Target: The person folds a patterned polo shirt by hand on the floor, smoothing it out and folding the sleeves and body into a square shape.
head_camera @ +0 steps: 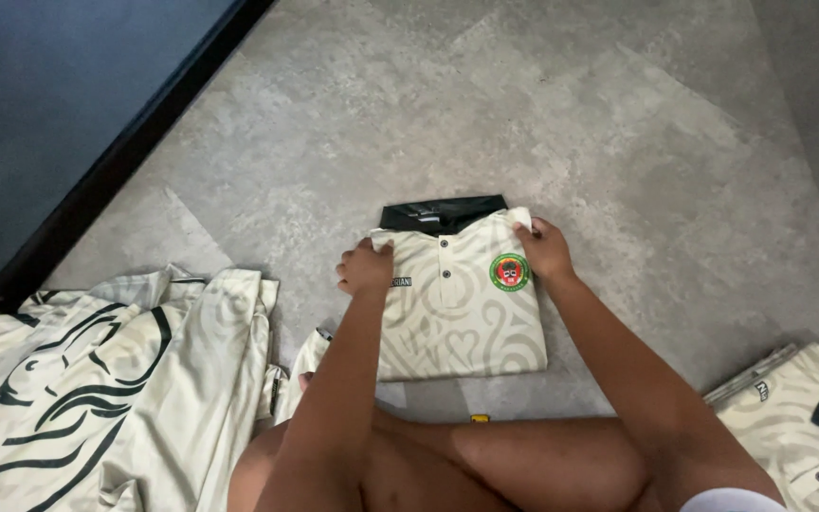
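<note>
Currently, a cream patterned polo shirt (462, 303) with a black collar is seen folded into a neat rectangle on the grey floor (618, 142), centre frame. Its upper corners are pinched: the left hand (365, 268) is closed on the 10 o'clock corner, the right hand (544, 248) on the 2 o'clock corner. Folding is judged nearly complete. An unfolded heap (97, 379) lies at 8 o'clock; another folded shirt (793, 417) at 4 o'clock.
</note>
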